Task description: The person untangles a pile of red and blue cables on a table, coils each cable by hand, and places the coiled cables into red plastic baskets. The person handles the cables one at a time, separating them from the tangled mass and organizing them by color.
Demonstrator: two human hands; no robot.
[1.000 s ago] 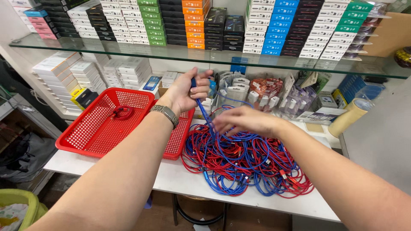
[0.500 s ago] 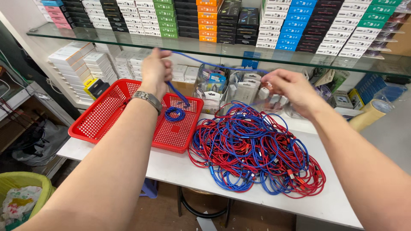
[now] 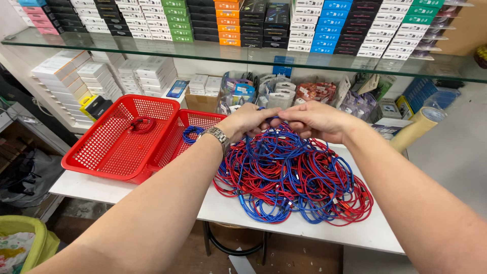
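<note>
A tangled heap of red and blue cables [image 3: 294, 177] lies on the white table [image 3: 152, 195]. Above its far edge my left hand [image 3: 248, 120] and my right hand [image 3: 314, 119] meet, both pinching a blue cable [image 3: 269, 122] drawn up from the heap. A metal watch sits on my left wrist. Left of the heap are two red mesh baskets: the bigger one [image 3: 101, 152] holds a coiled red cable [image 3: 142, 124], the smaller one [image 3: 175, 147] holds a coiled blue cable [image 3: 193, 133].
A glass shelf [image 3: 253, 53] with rows of coloured small boxes runs overhead. White boxes and bagged accessories stand behind the baskets and the heap. A roll of tan tape [image 3: 418, 127] lies at the right. A yellow-green bin [image 3: 25, 243] is on the floor, lower left.
My left hand, raised over the red baskets half a second ago, has come back to the heap. Both hands now meet on a blue cable. A blue coil lies in the smaller basket.
</note>
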